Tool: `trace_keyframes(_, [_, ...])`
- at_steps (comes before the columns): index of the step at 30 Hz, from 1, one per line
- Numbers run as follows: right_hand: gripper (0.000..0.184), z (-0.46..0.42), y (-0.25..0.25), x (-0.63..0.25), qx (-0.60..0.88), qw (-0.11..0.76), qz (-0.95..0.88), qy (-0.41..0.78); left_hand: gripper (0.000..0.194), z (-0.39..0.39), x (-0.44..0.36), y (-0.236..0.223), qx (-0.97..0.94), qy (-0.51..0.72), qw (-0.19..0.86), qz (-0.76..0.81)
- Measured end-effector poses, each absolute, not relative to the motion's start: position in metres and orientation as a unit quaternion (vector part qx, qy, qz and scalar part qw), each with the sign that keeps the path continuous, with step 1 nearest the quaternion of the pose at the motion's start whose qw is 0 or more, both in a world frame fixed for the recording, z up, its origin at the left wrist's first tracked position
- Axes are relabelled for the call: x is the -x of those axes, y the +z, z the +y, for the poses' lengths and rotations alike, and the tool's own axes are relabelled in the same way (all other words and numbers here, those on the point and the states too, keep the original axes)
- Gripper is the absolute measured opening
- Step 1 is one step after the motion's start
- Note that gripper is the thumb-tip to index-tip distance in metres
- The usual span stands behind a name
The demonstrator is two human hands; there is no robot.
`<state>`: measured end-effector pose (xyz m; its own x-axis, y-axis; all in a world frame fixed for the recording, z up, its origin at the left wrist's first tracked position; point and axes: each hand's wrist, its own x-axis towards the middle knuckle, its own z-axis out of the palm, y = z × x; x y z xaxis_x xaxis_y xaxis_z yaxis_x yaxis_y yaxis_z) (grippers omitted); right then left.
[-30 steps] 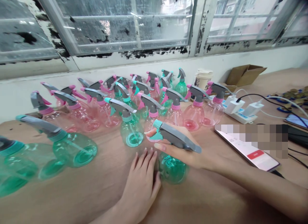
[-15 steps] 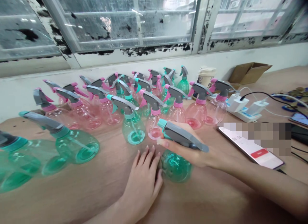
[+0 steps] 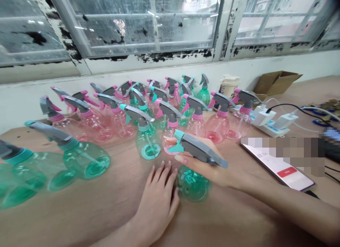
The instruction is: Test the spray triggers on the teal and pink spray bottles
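My right hand grips the grey and teal trigger head of a green spray bottle that stands on the wooden table. My left hand lies flat on the table with its fingers against the left side of that bottle's round body. Just behind stand another green spray bottle and a pink one.
Several pink and green spray bottles stand in rows toward the wall; more green ones lie at the left. A phone, a power strip with chargers, a paper cup and a cardboard box sit at the right.
My right hand has shifted the trigger head slightly on the green bottle. My left hand stays flat beside it. The view has drifted a little.
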<state>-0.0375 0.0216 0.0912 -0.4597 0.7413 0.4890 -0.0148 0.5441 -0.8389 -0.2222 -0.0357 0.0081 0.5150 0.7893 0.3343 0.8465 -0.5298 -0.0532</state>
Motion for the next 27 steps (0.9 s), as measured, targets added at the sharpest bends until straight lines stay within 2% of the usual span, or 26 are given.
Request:
trace_keyframes(6, [0.012,0.021,0.095,0.038,0.253,0.439,-0.750,0.425,0.041,-0.036,0.222,0.009,0.866,-0.135,0.099,-0.470])
trace_keyframes(8, [0.003,0.021,0.097,0.038,0.228,0.443,-0.760,0.417,0.041,-0.035,0.222,0.010,0.867,-0.136,0.100,-0.469])
trace_keyframes(13, [0.026,0.019,0.104,0.035,0.198,0.465,-0.782,0.365,0.042,-0.035,0.222,0.009,0.867,-0.143,0.095,-0.467])
trace_keyframes(18, [0.009,0.022,0.096,0.036,0.224,0.442,-0.751,0.437,0.042,-0.036,0.223,0.008,0.865,-0.144,0.087,-0.472])
trace_keyframes(22, [0.020,0.024,0.090,0.039,0.252,0.441,-0.735,0.450,0.042,-0.036,0.224,0.006,0.864,-0.149,0.085,-0.474])
trace_keyframes(27, [0.016,0.024,0.087,0.039,0.257,0.448,-0.746,0.420,0.043,-0.035,0.223,0.007,0.865,-0.142,0.092,-0.472])
